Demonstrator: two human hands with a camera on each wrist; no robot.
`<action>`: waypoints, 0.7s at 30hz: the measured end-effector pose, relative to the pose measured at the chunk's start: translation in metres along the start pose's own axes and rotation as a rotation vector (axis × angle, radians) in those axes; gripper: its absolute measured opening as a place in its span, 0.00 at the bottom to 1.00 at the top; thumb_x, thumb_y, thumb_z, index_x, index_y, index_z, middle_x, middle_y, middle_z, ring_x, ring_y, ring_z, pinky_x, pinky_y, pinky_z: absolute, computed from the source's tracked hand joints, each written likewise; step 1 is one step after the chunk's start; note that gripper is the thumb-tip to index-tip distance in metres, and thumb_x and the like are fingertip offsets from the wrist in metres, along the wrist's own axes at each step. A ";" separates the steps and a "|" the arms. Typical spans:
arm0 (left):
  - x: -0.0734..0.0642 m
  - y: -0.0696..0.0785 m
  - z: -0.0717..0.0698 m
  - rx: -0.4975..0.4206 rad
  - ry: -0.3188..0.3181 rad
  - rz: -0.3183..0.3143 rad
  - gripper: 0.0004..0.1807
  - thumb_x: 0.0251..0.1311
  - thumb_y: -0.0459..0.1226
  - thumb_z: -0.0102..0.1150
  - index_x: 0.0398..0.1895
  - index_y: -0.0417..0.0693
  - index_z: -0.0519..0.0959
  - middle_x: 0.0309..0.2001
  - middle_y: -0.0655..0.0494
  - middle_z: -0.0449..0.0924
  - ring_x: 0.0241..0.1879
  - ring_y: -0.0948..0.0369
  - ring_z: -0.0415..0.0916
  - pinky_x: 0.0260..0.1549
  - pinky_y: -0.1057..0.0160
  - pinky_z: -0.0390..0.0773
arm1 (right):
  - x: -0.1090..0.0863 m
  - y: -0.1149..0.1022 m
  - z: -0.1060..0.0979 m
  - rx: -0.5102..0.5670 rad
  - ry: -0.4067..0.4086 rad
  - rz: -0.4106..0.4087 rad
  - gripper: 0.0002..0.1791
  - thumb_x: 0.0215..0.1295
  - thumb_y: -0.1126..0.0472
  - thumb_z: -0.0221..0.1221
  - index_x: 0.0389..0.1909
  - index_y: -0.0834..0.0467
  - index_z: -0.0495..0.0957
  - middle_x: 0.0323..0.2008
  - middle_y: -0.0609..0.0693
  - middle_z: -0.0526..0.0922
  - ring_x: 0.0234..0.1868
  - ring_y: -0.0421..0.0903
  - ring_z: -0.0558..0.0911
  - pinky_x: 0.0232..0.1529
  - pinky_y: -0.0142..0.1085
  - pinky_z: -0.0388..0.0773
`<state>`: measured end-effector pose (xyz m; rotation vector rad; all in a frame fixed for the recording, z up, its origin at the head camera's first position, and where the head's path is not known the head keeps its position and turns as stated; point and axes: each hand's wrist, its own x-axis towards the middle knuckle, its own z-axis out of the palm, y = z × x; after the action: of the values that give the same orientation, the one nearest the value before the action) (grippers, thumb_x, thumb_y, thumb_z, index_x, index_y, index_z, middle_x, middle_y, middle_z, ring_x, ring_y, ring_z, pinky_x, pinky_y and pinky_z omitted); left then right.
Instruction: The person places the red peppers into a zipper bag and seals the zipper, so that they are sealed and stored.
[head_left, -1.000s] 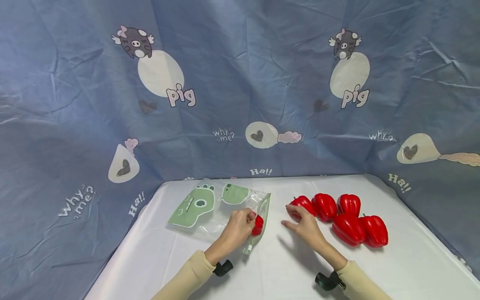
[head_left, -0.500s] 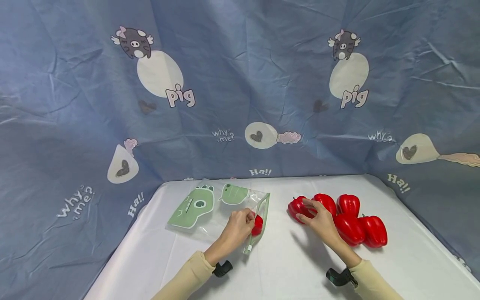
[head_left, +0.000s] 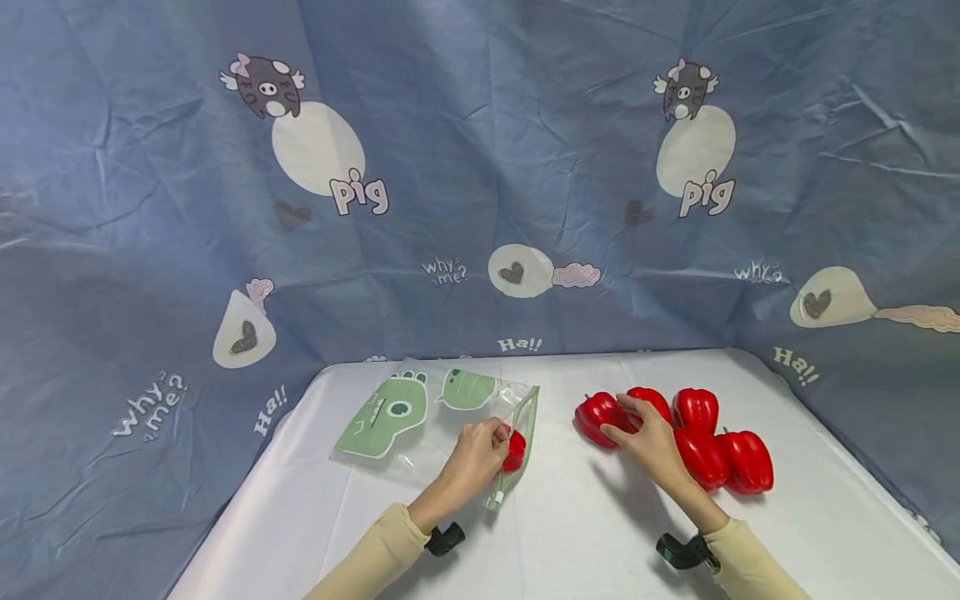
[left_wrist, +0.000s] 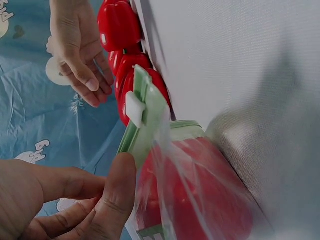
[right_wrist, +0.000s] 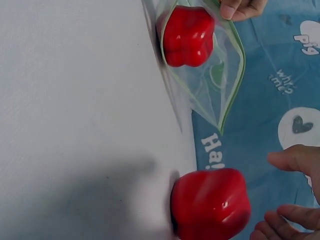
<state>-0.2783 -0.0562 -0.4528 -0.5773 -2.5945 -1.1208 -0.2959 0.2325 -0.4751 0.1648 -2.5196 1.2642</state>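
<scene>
A clear zip bag (head_left: 431, 429) with green cartoon prints lies on the left part of the table, its green-edged mouth facing right. My left hand (head_left: 472, 452) pinches the upper rim of the mouth, and the right wrist view shows the mouth spread apart. Inside, close to the mouth, sits a red bell pepper (right_wrist: 189, 36). My right hand (head_left: 652, 443) hovers over the leftmost loose bell pepper (head_left: 596, 419), thumb and fingers spread apart. In the right wrist view that pepper (right_wrist: 212, 205) stands a little away from the fingers, with a gap visible.
Several more red bell peppers (head_left: 697, 457) cluster right of my right hand, touching or nearly so. A white slider (left_wrist: 134, 109) sits on the bag's zip. The table (head_left: 555, 533) has a white cloth, and a blue printed curtain (head_left: 480, 167) hangs behind it.
My right hand has moved right, from the left side of the leftmost loose pepper to over its right side. My left hand and the bag have stayed put.
</scene>
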 end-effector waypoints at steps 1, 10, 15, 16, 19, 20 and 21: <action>0.000 0.000 0.000 0.001 -0.002 -0.002 0.05 0.52 0.24 0.57 0.23 0.40 0.76 0.19 0.56 0.75 0.17 0.70 0.65 0.15 0.73 0.67 | 0.000 0.001 0.000 -0.002 -0.001 0.006 0.35 0.54 0.58 0.69 0.62 0.66 0.70 0.59 0.63 0.75 0.59 0.59 0.75 0.58 0.52 0.73; 0.000 0.000 0.000 -0.013 -0.010 -0.023 0.05 0.53 0.25 0.57 0.24 0.39 0.76 0.19 0.56 0.75 0.16 0.70 0.65 0.14 0.73 0.67 | 0.003 0.007 0.009 0.017 -0.017 0.058 0.38 0.53 0.62 0.69 0.63 0.69 0.66 0.61 0.67 0.71 0.61 0.63 0.73 0.59 0.51 0.71; 0.000 0.000 0.001 -0.008 -0.004 -0.021 0.05 0.53 0.25 0.56 0.23 0.40 0.76 0.19 0.56 0.75 0.16 0.70 0.65 0.14 0.73 0.67 | 0.005 0.011 0.013 0.024 -0.020 0.076 0.38 0.53 0.64 0.68 0.64 0.70 0.64 0.62 0.68 0.70 0.61 0.64 0.73 0.58 0.51 0.71; 0.000 0.000 0.001 -0.009 -0.004 -0.021 0.05 0.53 0.25 0.56 0.23 0.40 0.76 0.19 0.56 0.75 0.16 0.70 0.65 0.14 0.73 0.68 | 0.006 0.012 0.014 0.021 -0.021 0.079 0.38 0.54 0.64 0.68 0.65 0.70 0.64 0.62 0.68 0.70 0.62 0.64 0.72 0.59 0.52 0.71; 0.000 -0.001 0.001 -0.006 -0.008 -0.022 0.05 0.53 0.25 0.56 0.23 0.40 0.76 0.20 0.56 0.76 0.17 0.70 0.66 0.14 0.73 0.68 | 0.007 0.015 0.017 0.009 -0.024 0.103 0.39 0.55 0.63 0.67 0.66 0.70 0.62 0.63 0.68 0.68 0.63 0.64 0.71 0.60 0.54 0.70; 0.000 -0.001 0.001 -0.005 -0.010 -0.022 0.05 0.53 0.25 0.56 0.23 0.40 0.76 0.20 0.56 0.76 0.17 0.70 0.66 0.15 0.72 0.69 | 0.007 0.016 0.019 0.003 -0.025 0.111 0.40 0.55 0.63 0.67 0.66 0.70 0.62 0.64 0.68 0.68 0.63 0.64 0.70 0.60 0.55 0.69; 0.000 -0.001 0.001 -0.006 -0.011 -0.026 0.05 0.53 0.25 0.56 0.24 0.41 0.76 0.20 0.56 0.77 0.17 0.70 0.66 0.15 0.73 0.69 | 0.007 0.017 0.021 -0.005 -0.025 0.122 0.40 0.55 0.63 0.67 0.66 0.70 0.61 0.64 0.68 0.68 0.63 0.64 0.70 0.60 0.55 0.69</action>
<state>-0.2791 -0.0555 -0.4539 -0.5545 -2.6163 -1.1368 -0.3116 0.2264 -0.4970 0.0268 -2.5886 1.3094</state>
